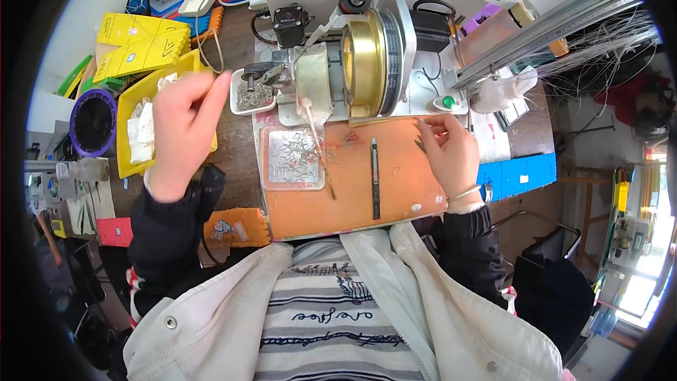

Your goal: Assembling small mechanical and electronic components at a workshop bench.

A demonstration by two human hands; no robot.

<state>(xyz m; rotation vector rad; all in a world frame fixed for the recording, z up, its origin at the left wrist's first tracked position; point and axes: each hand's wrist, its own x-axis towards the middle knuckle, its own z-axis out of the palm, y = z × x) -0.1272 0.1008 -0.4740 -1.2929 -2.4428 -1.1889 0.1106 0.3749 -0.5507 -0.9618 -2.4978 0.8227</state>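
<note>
My left hand (182,130) is raised over the edge of a yellow bin (128,162). Its fingers are closed and slightly blurred; whatever they hold, if anything, is hidden. Over the right part of an orange work mat (300,212), my right hand (451,159) is closed around what look like dark pointed tweezers (407,128), tips toward the left. A black utility knife (375,180) lies on the mat between my hands. Left of it, a clear shallow tray (282,182) holds many small metal pieces, and a thin brown stick (321,152) leans across its right edge.
Behind the mat stands a machine with a brass drum (364,63). A white dish (238,104) of small metal parts sits at its left. White bundles (141,130) lie in the yellow bin. Thin strands (585,60) hang at the right, above a blue strip (522,176).
</note>
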